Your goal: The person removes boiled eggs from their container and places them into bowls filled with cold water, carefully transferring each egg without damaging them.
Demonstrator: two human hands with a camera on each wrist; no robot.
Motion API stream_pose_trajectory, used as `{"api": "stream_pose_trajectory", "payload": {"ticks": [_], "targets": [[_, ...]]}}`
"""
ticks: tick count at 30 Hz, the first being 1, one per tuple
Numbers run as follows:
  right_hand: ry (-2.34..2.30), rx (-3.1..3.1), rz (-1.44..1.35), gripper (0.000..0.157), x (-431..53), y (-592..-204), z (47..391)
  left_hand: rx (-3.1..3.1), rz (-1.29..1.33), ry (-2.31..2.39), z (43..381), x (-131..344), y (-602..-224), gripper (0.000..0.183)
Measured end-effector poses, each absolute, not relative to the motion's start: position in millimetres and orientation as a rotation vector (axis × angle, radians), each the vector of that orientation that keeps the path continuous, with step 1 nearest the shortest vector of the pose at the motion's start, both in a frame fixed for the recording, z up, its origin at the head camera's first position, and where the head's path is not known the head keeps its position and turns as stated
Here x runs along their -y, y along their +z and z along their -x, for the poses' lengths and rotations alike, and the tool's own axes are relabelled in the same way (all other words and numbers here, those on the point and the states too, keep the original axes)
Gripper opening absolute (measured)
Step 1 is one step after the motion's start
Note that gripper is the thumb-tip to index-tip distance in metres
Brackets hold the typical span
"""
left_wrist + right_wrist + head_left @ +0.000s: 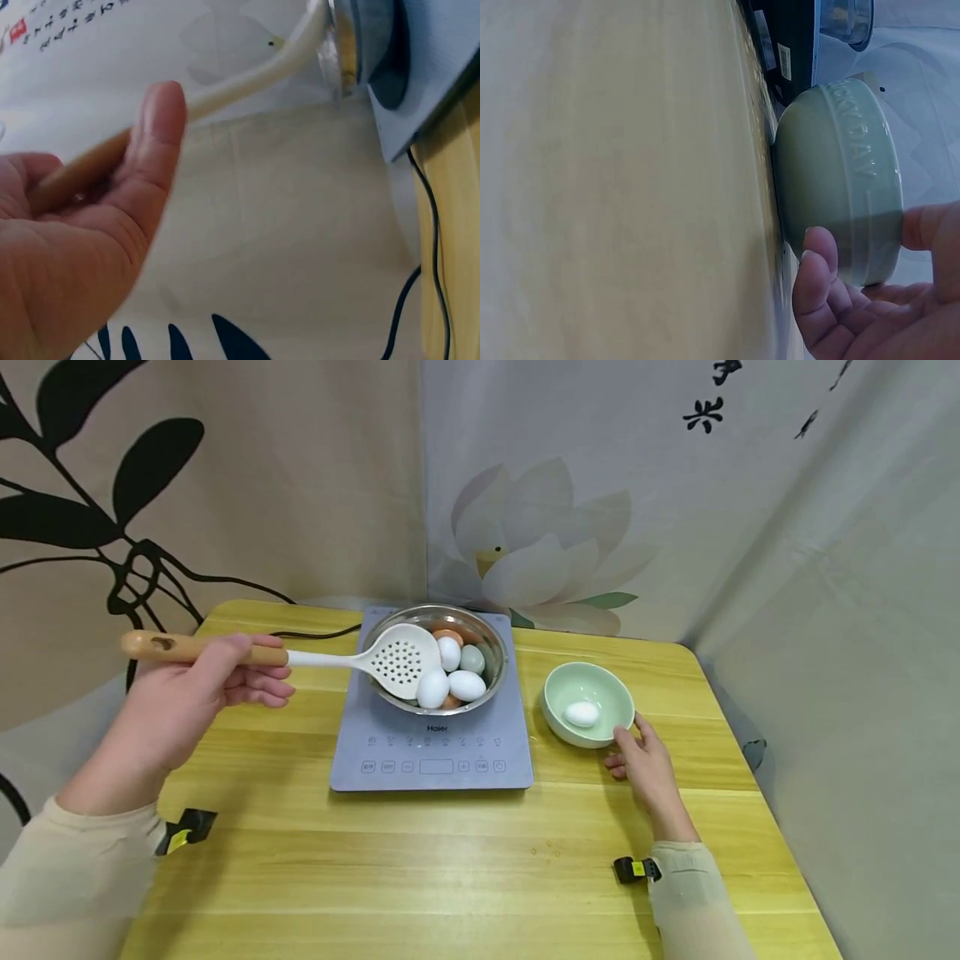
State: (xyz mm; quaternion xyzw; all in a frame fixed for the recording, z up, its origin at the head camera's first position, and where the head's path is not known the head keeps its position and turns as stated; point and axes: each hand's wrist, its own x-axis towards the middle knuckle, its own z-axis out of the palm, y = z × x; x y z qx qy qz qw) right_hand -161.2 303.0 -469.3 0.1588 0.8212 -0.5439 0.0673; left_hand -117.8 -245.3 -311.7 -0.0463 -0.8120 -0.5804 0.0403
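My left hand (198, 693) grips the wooden handle of a white slotted spoon (375, 658). The spoon's perforated head is over the left side of a steel pot (495, 681). In the pot sit several eggs, among them a white egg (467, 686), a pale green egg (472, 659) and a brown egg (447, 635). Another white egg (432, 688) lies against the spoon's edge; whether the spoon bears it I cannot tell. My right hand (647, 766) holds the right side of a light green bowl (817, 165), thumb at its rim and fingers against its side. One white egg (582, 714) lies inside.
Under the pot is a grey induction cooker (435, 777) with a black cord (318, 635) running left. The wooden table (420, 868) ends at a patterned curtain (337, 485) behind. Each wrist wears a black strap.
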Motion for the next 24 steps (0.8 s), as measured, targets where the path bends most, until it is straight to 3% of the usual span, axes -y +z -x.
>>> {"api": "stream_pose_trajectory", "payload": {"ticks": [7, 13, 16, 24], "targets": [[-1.638, -2.491, -0.463, 0.071, -302, -469, 160, 2.403, 0.617, -1.538, 100, 240, -318, 0.031], [-1.641, -2.497, -0.459, 0.07, -303, -471, 160, 2.175, 0.829, -1.572, 92, 234, -328, 0.033], [-1.639, -2.497, -0.458, 0.07, -303, -472, 160, 2.118, 0.821, -1.677, 93, 236, -333, 0.032], [-1.634, -2.503, -0.451, 0.07, -303, -472, 160, 2.154, 0.442, -2.013, 100, 244, -338, 0.037]]}}
